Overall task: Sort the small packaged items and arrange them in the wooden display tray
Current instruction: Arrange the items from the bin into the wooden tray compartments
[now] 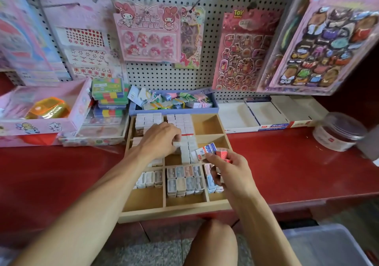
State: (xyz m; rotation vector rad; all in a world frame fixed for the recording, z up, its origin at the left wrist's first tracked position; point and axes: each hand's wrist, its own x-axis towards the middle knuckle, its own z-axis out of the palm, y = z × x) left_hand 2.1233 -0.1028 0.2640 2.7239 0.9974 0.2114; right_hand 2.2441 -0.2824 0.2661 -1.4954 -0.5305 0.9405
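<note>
While the left hand [159, 137] curls its fingers round a pale rectangular packet [178, 144] in the middle of the wooden display tray [174, 211], the right hand [229, 169] pinches a white-and-blue boxed packet [206, 151] and a small red one [222, 154] above the tray's right side. The compartmented tray sits at the front edge of the glossy red desk [297, 169], with pastel rounded cases [184, 180] filling its near cells.

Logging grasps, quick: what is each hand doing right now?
Left hand: pinches a white packet in the wooden tray.
Right hand: holds small packets.
</note>
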